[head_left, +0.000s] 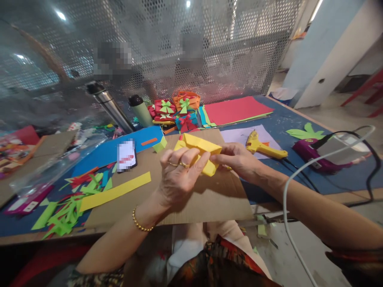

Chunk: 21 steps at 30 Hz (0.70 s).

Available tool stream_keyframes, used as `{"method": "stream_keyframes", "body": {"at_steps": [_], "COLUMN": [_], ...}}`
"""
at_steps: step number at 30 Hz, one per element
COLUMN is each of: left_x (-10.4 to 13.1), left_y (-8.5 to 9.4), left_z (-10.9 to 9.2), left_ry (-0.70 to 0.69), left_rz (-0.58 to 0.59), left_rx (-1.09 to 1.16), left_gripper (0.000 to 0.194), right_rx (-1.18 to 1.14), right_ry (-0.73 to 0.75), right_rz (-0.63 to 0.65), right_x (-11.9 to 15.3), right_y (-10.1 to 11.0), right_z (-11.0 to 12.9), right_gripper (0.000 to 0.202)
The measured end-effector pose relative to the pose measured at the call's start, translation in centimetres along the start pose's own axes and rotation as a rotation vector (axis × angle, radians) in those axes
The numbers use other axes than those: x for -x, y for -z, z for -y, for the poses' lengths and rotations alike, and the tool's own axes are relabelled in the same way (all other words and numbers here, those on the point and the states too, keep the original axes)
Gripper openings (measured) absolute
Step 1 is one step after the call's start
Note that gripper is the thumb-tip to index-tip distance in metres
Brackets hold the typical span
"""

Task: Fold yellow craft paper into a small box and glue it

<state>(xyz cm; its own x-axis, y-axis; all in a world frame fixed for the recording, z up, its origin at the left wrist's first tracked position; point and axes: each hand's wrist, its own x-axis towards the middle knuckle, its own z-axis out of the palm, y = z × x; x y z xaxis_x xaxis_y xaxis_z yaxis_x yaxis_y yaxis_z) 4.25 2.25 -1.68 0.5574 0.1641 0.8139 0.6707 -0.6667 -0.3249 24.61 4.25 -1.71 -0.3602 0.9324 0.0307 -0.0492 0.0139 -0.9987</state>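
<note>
A folded yellow paper piece [203, 145], shaped like a small box, is held above a brown cardboard sheet [221, 203]. My left hand [181, 171] grips its near left side, with the fingers curled and the thumb against the paper. At the right end, my right hand [239, 159] pinches the paper's edge between thumb and fingers. My fingers cover part of the folds. A yellow paper strip [116, 191] lies on the left of the cardboard.
A yellow glue gun [266, 149] lies on pale paper at the right, near a purple power strip [317, 155]. A phone [126, 155], green scraps [62, 217], a steel flask [112, 107] and red sheets [239, 109] surround the cardboard. A white cable [285, 211] crosses before my right forearm.
</note>
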Motion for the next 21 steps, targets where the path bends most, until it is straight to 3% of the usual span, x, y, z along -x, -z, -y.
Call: {"method": "stream_keyframes", "body": {"at_steps": [3,6,8,10,12,14,21], "left_x": [0.0,-0.3,-0.6,-0.8,-0.9,-1.0,-1.2], "left_y": [0.2,-0.1,-0.3,-0.5,-0.5,-0.4,-0.4], "left_z": [0.8,2.8,4.1,5.0,5.2,4.8,3.3], "left_ry": [0.167,0.560,0.912,1.158,1.243,1.271,1.366], "left_rz": [-0.042,-0.125,-0.039,0.171,0.353,0.435,0.402], "left_rx": [0.137,0.433,0.763,1.113,1.349,1.447,1.486], "left_gripper": [0.049,0.045,0.039,0.041,0.041,0.037,0.026], "right_rx": [0.008,0.036,0.064,0.088,0.108,0.136,0.220], "right_ry": [0.060,0.054,0.039,0.035,0.039,0.034,0.019], "right_rz": [-0.059,-0.054,-0.018,0.015,0.039,0.066,0.116], "right_x": [-0.2,-0.3,-0.3,-0.3,-0.2,-0.2,-0.4], "right_y": [1.0,1.5,1.6,1.6,1.6,1.7,2.2], "right_z": [0.3,0.5,0.5,0.4,0.3,0.2,-0.1], "right_gripper": [0.030,0.030,0.031,0.030,0.030,0.030,0.032]}}
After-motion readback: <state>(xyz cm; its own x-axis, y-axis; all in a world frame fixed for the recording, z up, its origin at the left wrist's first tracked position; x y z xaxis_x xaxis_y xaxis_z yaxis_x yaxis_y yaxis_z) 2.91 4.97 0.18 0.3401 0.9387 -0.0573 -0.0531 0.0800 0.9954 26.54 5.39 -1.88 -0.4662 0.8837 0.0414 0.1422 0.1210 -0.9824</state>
